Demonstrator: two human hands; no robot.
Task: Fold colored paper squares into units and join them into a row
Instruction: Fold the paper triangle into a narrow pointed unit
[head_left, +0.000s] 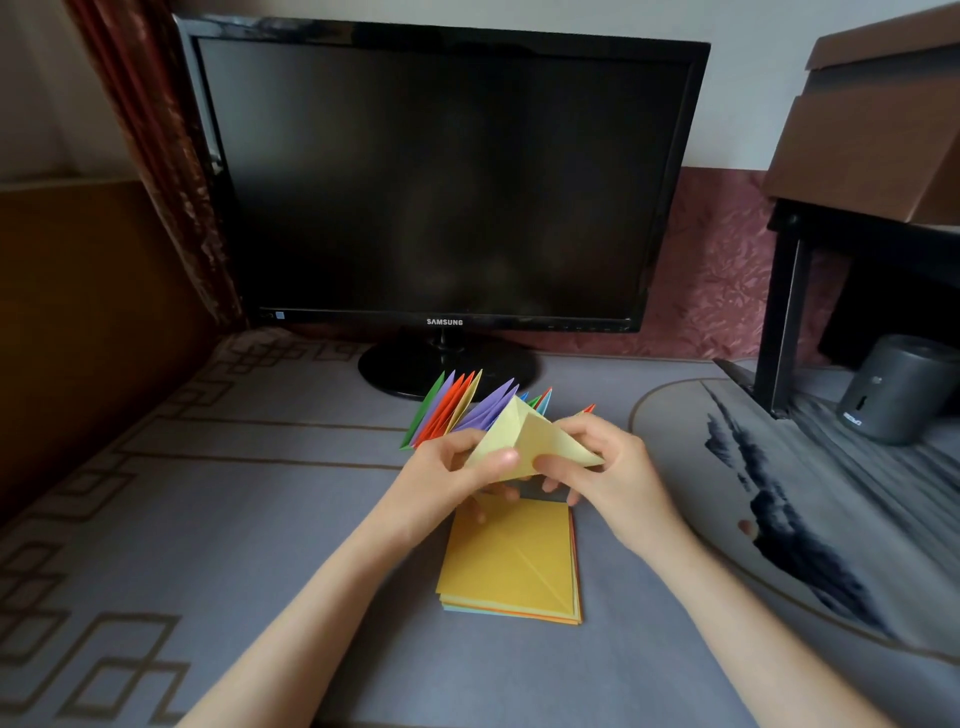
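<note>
**Two hands hold a yellow paper fold**

The left hand (447, 467) and the right hand (608, 462) are up above the table (234, 519). Both hold one pale yellow folded paper (530, 436) between them. The left thumb presses on top of its left part and the fingers curl under it. The right thumb and fingers pinch its right part the same way. The yellow paper is folded into pointy flaps, and one point sticks out to the right.

Just behind the hands is the row of folded units (457, 410). Its points stick up in green, purple, orange and red, with small blue and red tips further right. I cannot tell if the yellow paper is joined to the row yet.

Under the hands, flat on the table, lies a stack of paper squares (514, 566). The top square is dark yellow with a crease across it.

A black monitor (441, 176) stands at the back, and its screen is dark. On the right is a round mat (779, 519) with dark marks. A grey can-shaped thing (898, 389) stands at its far side. A brown box (872, 130) sits up high on a black stand (779, 312).
</note>
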